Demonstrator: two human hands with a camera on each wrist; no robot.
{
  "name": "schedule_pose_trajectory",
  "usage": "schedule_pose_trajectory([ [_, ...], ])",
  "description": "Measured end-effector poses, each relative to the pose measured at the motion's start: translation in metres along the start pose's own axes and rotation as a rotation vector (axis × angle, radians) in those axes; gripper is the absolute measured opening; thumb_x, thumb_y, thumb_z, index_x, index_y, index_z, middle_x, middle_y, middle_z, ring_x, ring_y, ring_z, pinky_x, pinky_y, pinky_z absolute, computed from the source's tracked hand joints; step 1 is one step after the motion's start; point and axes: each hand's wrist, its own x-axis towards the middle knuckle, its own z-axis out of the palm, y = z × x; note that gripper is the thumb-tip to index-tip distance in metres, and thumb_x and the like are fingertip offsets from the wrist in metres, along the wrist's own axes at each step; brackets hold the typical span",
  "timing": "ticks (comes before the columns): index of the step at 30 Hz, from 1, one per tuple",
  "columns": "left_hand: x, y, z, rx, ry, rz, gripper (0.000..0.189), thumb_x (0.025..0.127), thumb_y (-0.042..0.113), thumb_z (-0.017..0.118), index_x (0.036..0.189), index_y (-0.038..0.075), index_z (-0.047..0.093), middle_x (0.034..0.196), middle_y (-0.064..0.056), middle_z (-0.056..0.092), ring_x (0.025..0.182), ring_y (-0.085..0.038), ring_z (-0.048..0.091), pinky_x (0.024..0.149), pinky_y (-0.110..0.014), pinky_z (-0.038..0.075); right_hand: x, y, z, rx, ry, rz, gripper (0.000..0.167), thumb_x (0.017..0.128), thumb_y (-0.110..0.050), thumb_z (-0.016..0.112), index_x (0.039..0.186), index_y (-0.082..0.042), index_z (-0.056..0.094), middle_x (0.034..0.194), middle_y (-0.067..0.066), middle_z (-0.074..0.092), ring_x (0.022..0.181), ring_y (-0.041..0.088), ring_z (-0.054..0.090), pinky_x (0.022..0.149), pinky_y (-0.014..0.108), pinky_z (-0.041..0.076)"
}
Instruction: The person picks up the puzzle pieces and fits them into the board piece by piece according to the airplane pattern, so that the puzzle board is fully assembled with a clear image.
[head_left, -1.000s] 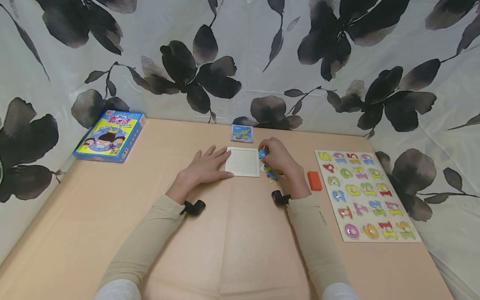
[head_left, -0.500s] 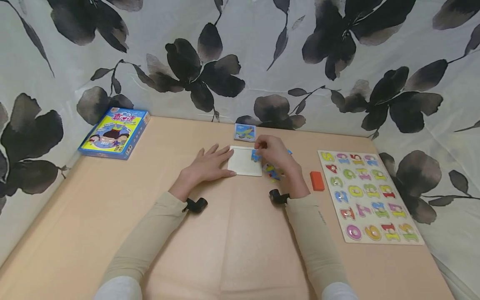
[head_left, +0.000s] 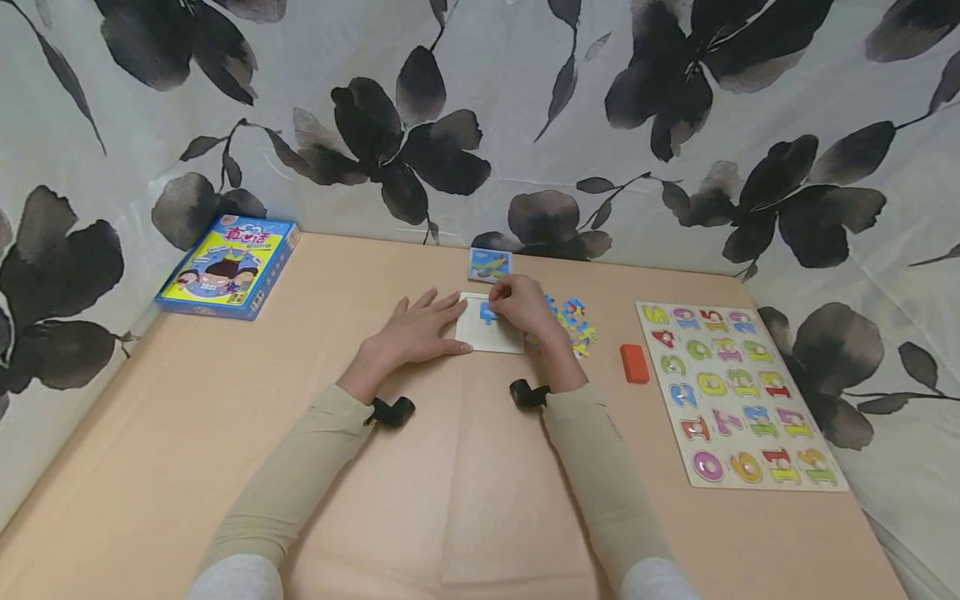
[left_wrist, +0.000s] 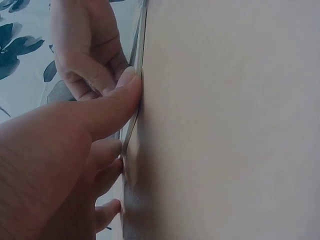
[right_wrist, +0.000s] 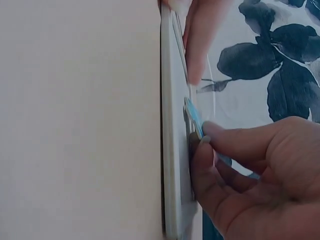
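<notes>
A white puzzle tray [head_left: 491, 337] lies flat on the table, its rim raised. My left hand [head_left: 416, 332] spreads its fingers on the table at the tray's left side, thumb and fingertips touching the tray edge. Between thumb and fingertip my right hand [head_left: 525, 308] pinches a blue puzzle piece [head_left: 487, 313] just over the tray. In the right wrist view that piece [right_wrist: 195, 118] is tilted against the tray face [right_wrist: 176, 150]. Several loose puzzle pieces [head_left: 577, 323] in blue, yellow and red lie right of the tray, partly hidden by the right hand.
A small picture card [head_left: 491, 264] lies behind the tray. An orange-red block [head_left: 634, 363] sits to the right, beside a large number board [head_left: 750, 400]. At the back left is a blue and yellow box [head_left: 228, 267]. A flowered cloth [head_left: 555, 150] hangs behind the table.
My right hand has carried the blue puzzle piece leftward from the loose pieces to over the tray, uncovering more of the pile. The left hand has stayed at the tray's edge.
</notes>
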Motion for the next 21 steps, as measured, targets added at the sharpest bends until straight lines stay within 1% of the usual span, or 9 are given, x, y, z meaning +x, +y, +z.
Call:
schedule_pose_trajectory([
  [4,0.0,0.0,-0.001,-0.006,-0.001,-0.001,0.084,0.091,0.065,0.056,0.158,0.025,0.027,0.167,0.004,0.02,0.156,-0.036,0.01,0.118,-0.071,0.009,0.005,-0.006,0.008,0.013,0.047,0.021,0.003,0.089,-0.004,0.07,0.091,-0.002,0.069,0.082,0.008,0.06,0.074,0.018,0.052,0.064,0.024,0.043],
  [10,0.0,-0.001,0.001,-0.01,0.01,0.014,0.084,0.092,0.065,0.055,0.159,0.025,0.025,0.167,0.003,0.02,0.156,-0.036,0.01,0.117,-0.072,0.01,0.012,-0.012,0.019,-0.035,0.114,0.009,0.005,0.085,-0.003,0.071,0.082,-0.005,0.067,0.077,0.006,0.059,0.075,0.018,0.052,0.063,0.025,0.041],
  [15,0.0,-0.001,0.002,-0.011,0.013,0.017,0.084,0.092,0.065,0.055,0.159,0.024,0.025,0.167,0.003,0.02,0.156,-0.036,0.01,0.117,-0.072,0.009,0.012,-0.017,0.024,-0.082,0.128,0.018,0.008,0.085,-0.003,0.07,0.079,-0.006,0.066,0.075,0.006,0.057,0.073,0.019,0.052,0.06,0.025,0.04],
  [18,-0.001,-0.001,0.001,-0.007,0.013,0.014,0.084,0.092,0.065,0.055,0.159,0.025,0.025,0.167,0.004,0.02,0.156,-0.036,0.01,0.118,-0.071,0.009,0.011,-0.02,0.025,-0.114,0.134,0.018,0.008,0.084,-0.003,0.071,0.079,-0.005,0.065,0.076,0.006,0.058,0.075,0.02,0.053,0.061,0.025,0.039],
  [21,-0.002,-0.001,0.001,-0.002,0.012,0.013,0.083,0.092,0.065,0.054,0.159,0.025,0.026,0.167,0.004,0.02,0.156,-0.036,0.01,0.118,-0.071,0.01,0.011,-0.021,0.027,-0.118,0.144,0.014,0.008,0.083,-0.002,0.072,0.078,-0.004,0.066,0.077,0.007,0.059,0.077,0.021,0.053,0.062,0.026,0.04],
])
